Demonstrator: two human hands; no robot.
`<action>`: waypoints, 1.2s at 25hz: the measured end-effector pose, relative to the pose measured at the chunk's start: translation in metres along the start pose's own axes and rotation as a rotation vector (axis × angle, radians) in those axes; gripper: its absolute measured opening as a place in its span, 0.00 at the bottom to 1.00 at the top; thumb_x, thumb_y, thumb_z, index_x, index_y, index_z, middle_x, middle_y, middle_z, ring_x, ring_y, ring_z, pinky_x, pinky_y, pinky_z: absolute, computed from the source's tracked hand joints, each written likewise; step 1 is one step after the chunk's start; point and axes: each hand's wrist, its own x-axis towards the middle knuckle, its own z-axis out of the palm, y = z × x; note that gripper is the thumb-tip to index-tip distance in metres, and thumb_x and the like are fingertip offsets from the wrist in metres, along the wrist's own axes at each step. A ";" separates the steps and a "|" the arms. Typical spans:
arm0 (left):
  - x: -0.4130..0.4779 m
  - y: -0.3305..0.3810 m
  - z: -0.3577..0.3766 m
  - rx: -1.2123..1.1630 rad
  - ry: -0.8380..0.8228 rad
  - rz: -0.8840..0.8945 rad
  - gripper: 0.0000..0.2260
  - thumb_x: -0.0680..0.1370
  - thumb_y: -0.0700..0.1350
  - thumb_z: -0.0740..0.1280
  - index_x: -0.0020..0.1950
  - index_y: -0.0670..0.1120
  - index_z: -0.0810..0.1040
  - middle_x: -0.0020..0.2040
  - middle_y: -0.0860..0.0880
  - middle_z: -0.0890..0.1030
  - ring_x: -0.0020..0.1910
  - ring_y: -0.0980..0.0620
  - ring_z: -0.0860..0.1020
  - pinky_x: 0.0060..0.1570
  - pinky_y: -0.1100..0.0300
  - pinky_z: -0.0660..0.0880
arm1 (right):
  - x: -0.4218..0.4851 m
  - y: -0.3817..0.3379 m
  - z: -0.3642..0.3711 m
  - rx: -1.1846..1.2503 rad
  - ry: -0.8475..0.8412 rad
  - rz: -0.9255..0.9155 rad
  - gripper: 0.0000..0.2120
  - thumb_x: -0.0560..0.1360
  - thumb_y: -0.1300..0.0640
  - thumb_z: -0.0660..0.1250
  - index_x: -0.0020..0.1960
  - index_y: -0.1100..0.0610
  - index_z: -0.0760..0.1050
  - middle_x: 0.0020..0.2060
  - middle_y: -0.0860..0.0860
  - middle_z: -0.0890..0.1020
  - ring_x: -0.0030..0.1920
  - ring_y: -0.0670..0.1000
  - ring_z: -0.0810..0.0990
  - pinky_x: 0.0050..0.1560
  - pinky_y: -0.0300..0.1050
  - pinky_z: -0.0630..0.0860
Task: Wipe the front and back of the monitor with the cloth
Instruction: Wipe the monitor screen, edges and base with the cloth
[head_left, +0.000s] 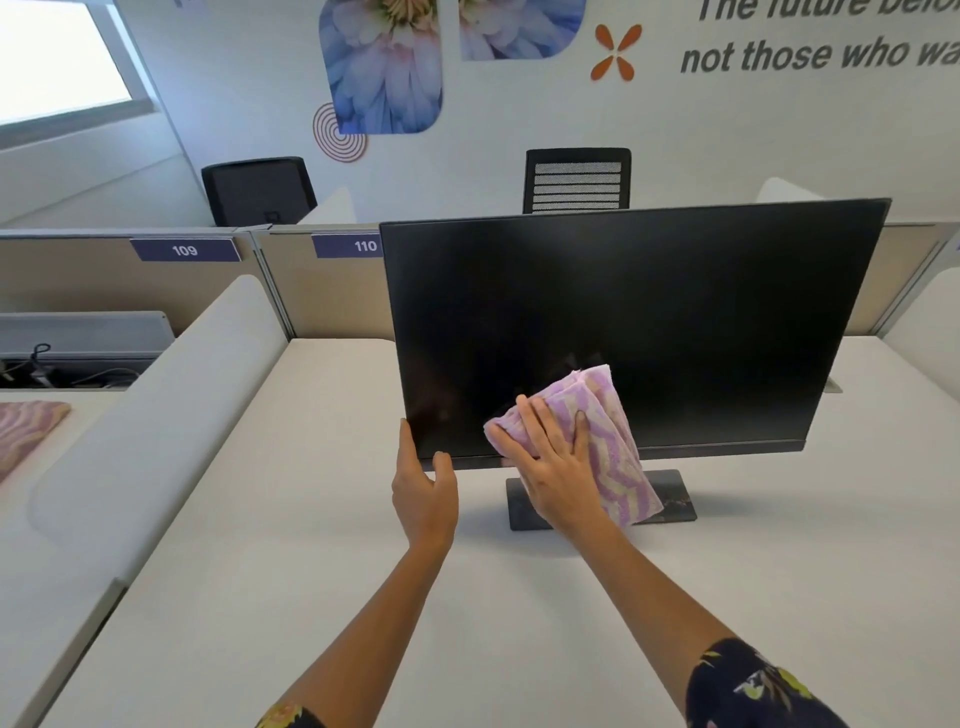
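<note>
Currently the front is being wiped; the back looks not yet started, as far as this view lets me judge.

Far left: a second patterned cloth (26, 434) lies on the neighbouring desk, well apart from the work, untouched.

Left hand (423, 483): it pinches the lower left corner of the monitor (639, 322), thumb on the bottom bezel at the front, fingers up along the left edge. It carries nothing. Judged role: steadying the screen against the push of the wipe.

Right hand (556, 467): flat, fingers spread, palm pressing the cloth (602, 441) onto the glass. The cloth is folded, pink and cream, and lies against the lower left part of the screen, its lower end hanging past the bottom bezel in front of the stand (675, 496).

Monitor: upright on the white desk (311, 571), screen dark and facing the person, tilted slightly back. Only the front shows; the back is hidden.

Progress: no clear difference between wiped and unwiped glass is visible, so coverage cannot be read off. With the cloth low and left, the middle, top and right side probably remain. The whole back is left, which will call for reaching round or turning the monitor.
</note>
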 end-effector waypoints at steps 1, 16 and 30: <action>0.000 -0.001 0.000 -0.004 -0.002 -0.002 0.25 0.81 0.41 0.62 0.78 0.49 0.61 0.75 0.50 0.67 0.72 0.47 0.68 0.63 0.61 0.64 | -0.008 0.005 -0.001 -0.001 -0.007 0.035 0.35 0.76 0.51 0.69 0.78 0.44 0.57 0.78 0.56 0.57 0.78 0.62 0.53 0.74 0.69 0.48; -0.001 0.002 0.006 -0.007 0.021 -0.038 0.27 0.80 0.42 0.64 0.78 0.51 0.60 0.75 0.50 0.67 0.72 0.46 0.68 0.67 0.51 0.68 | 0.050 0.011 -0.030 0.052 0.115 0.079 0.31 0.77 0.59 0.67 0.77 0.46 0.62 0.78 0.56 0.58 0.79 0.60 0.51 0.74 0.69 0.53; -0.006 -0.003 0.013 0.052 -0.020 0.036 0.34 0.79 0.41 0.65 0.80 0.49 0.51 0.79 0.52 0.57 0.77 0.49 0.59 0.66 0.62 0.59 | 0.042 0.016 -0.051 0.494 0.396 0.583 0.07 0.78 0.59 0.63 0.54 0.54 0.68 0.60 0.54 0.68 0.57 0.50 0.69 0.49 0.35 0.75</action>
